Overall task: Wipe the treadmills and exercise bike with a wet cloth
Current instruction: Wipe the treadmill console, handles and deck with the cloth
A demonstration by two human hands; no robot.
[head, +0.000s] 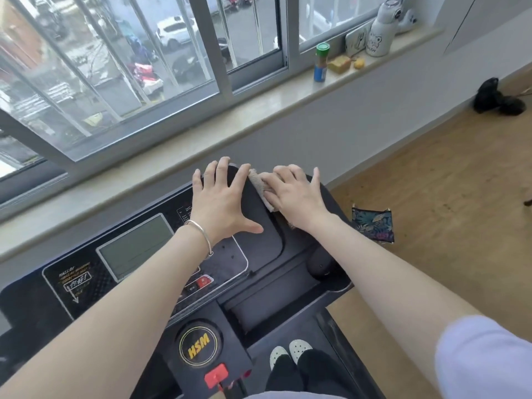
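Observation:
I stand on a black treadmill and look down at its console (86, 283), which has a grey display (135, 246) and a round HSM badge (199, 345). My left hand (221, 203) lies flat with spread fingers on the console's raised right end. Beside it, my right hand (296, 194) presses a beige cloth (260, 187) flat against the same black surface. Most of the cloth is hidden under my right palm.
A window sill (259, 108) runs just beyond the console, carrying a green-capped bottle (321, 63), a white bottle (380, 33) and small items. A patterned pouch (372, 224) lies on the wooden floor at right, with a black object (495, 97) farther back. A red safety clip (216, 375) sits below the badge.

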